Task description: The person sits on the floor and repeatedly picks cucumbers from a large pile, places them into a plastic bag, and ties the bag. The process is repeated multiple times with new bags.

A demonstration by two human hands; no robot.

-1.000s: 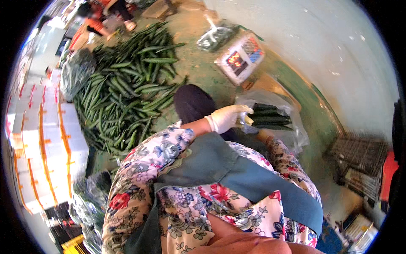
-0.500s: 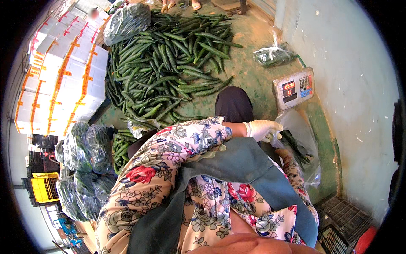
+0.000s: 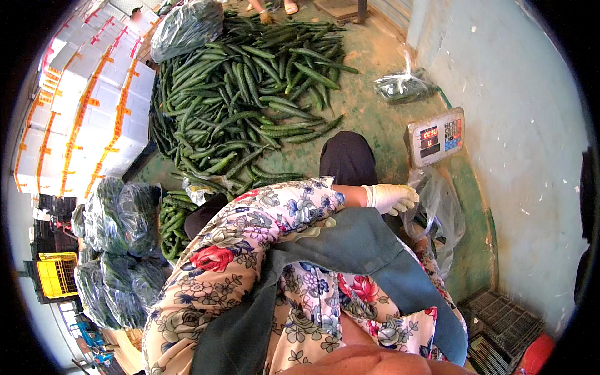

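Note:
My left hand [image 3: 392,199], in a pale glove, reaches across from the left with its fingers closed at the near-left edge of a clear plastic bag [image 3: 445,195]. The bag stands partly opened in front of the scale [image 3: 435,136]. Dark shapes show inside its lower part, blurred by the film. My right hand [image 3: 417,232] is low beside the bag, mostly hidden behind film and my sleeve, so its fingers cannot be made out. Beyond my dark-trousered knee lies a big heap of long green cucumbers [image 3: 231,94].
A tied bag of cucumbers [image 3: 405,85] lies by the wall. Several filled bags [image 3: 122,215] are piled at left below stacked white boxes [image 3: 94,119]. Another full bag [image 3: 187,31] tops the heap, near another person's hand [image 3: 266,17]. Black crates [image 3: 503,319] stand at lower right.
The dark green cucumber that showed at the bag is now mostly out of sight. The bag's mouth has risen and widened. The other person's hand at the heap has moved right.

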